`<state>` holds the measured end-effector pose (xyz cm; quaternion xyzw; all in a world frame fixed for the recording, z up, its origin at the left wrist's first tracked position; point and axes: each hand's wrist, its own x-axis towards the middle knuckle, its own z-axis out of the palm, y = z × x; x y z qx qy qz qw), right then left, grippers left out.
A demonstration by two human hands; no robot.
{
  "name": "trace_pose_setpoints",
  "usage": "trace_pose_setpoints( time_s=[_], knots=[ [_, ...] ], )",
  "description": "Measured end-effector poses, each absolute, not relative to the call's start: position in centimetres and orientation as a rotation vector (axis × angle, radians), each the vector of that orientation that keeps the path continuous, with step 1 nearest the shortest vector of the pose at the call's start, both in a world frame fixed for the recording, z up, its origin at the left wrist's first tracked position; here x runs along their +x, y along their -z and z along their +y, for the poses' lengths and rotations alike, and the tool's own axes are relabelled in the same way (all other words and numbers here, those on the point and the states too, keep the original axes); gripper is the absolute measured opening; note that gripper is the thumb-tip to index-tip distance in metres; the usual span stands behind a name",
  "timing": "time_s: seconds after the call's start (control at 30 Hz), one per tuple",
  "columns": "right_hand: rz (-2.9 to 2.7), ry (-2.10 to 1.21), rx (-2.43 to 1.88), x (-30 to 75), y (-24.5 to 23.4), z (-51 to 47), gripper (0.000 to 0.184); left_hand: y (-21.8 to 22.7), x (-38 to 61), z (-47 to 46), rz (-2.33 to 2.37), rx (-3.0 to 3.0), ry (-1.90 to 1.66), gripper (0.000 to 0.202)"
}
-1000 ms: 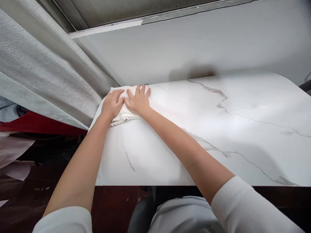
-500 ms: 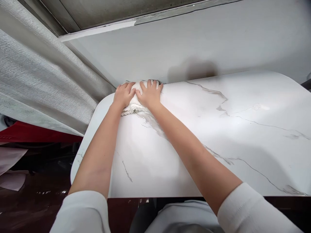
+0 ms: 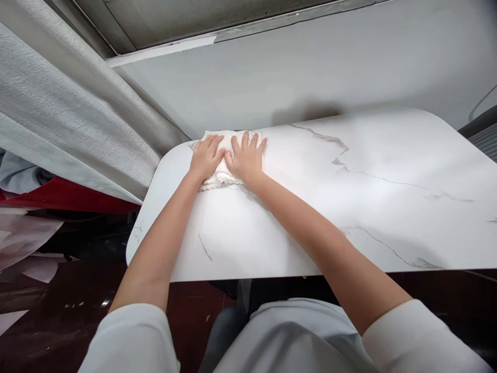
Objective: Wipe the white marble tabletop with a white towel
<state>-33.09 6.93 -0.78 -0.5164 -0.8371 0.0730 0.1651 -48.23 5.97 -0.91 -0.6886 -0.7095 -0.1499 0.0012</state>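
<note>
To the left of a white, marble-patterned tabletop (image 3: 388, 155), a pale textured curtain (image 3: 77, 98) is hanging, with loose sheets of paper (image 3: 31, 233) lying below the tabletop's level. At the tabletop's far edge, toward its rounded left end, the person's left hand (image 3: 207, 157) is resting palm down on a folded white cloth (image 3: 223, 177), its fingers lying fairly close together and its thumb pointing inward. Just beside it, the right hand (image 3: 247, 159) is pressing on the cloth's right part, fingers fanning wide. The thumbs are nearly meeting; whether they are touching cannot be told. The cloth is lying flat under both palms, its near edge ruffling on the tabletop. Pressing well likely means keeping both palms level, sharing the weight evenly, and watching that the cloth's layers aren't bunching or slipping over the tabletop's far edge. Right of the tabletop, a ridged grey object (image 3: 485, 135) is showing.
</note>
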Motion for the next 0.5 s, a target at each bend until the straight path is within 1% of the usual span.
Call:
trace_pose_setpoints(
  time_s=[0.2,0.5],
  knots=[
    [-2.421,-0.160,-1.271,-30.4,1.1,1.8,0.057,1.1,-46.4,-0.9,-2.261,-2.123,0.386,0.055],
    [-2.539,-0.092,-0.979,-25.8,0.9,-8.1,0.056,0.8,-41.7,-13.6,-2.272,-2.101,0.365,0.057]
  ],
)
